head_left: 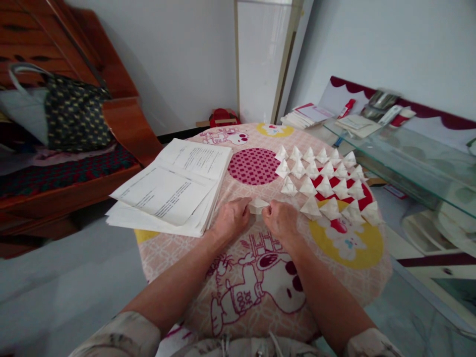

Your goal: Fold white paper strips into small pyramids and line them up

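A small piece of folded white paper (258, 206) is stretched between my two hands, just above the middle of the round table. My left hand (233, 218) pinches its left end, fingers closed. At its right end, my right hand (281, 218) grips it the same way. Beyond my right hand stand several folded paper shapes (311, 208) with pointed tops, set out in rows. To the left of my left hand lies a thick stack of printed sheets (167, 183), its top pages slightly askew.
A patterned pink cloth (260, 277) covers the round table. On the right is a glass-topped stand (420, 168) carrying papers and small items. To the left, a wooden bench (126, 124) holds a dark patterned bag (76, 114). A white cabinet (262, 54) stands behind.
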